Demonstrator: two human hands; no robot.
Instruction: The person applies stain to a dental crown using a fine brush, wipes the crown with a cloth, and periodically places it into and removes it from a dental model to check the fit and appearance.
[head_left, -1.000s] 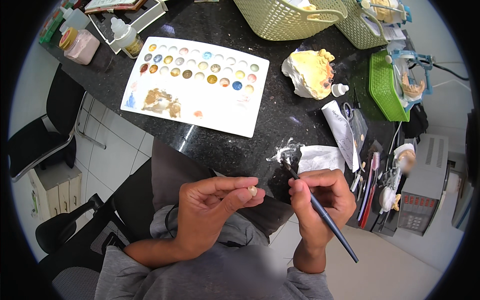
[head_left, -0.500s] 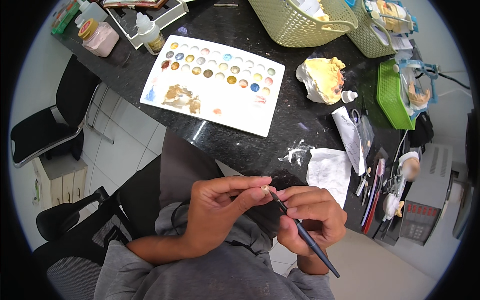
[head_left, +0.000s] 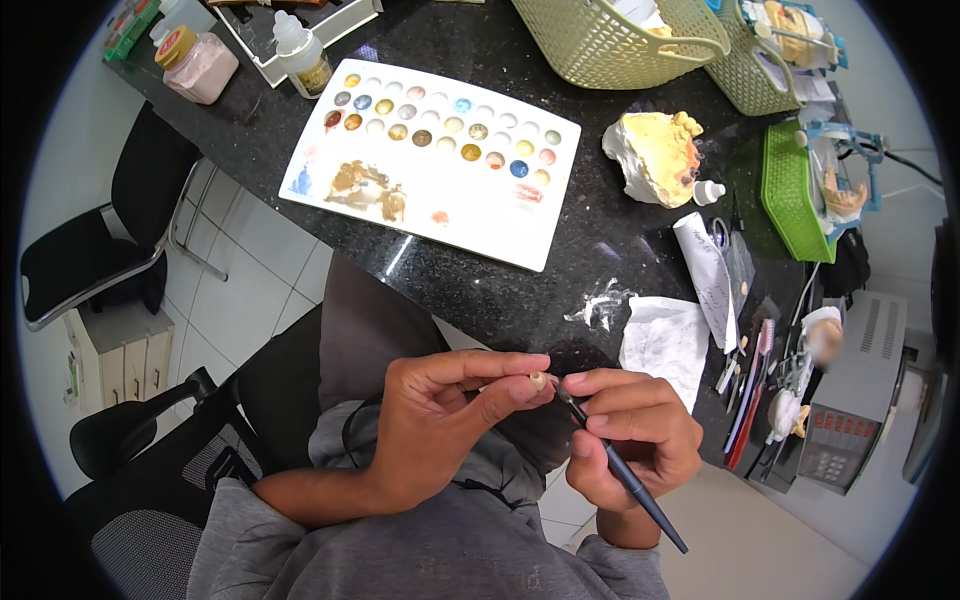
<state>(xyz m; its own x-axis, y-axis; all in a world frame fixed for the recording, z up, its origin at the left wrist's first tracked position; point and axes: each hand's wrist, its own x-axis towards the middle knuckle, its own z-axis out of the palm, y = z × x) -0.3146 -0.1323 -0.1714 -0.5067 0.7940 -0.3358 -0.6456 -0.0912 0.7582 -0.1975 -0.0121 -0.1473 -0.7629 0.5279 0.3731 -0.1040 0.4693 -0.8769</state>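
Cream-coloured dental crown (head_left: 538, 381) is just below centre frame on my feed, pinched between thumb and fingers of the left hand (head_left: 430, 410). Right hand (head_left: 645, 435) has fingers curled round a dark-blue brush (head_left: 632, 483), tip right by the crown; can't tell if they touch. Mixing palette (head_left: 480, 222) fills upper centre-left.

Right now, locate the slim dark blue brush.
In the head view, the brush is low, right of centre, in the bare right hand, its tip near the small, rounded cream piece.
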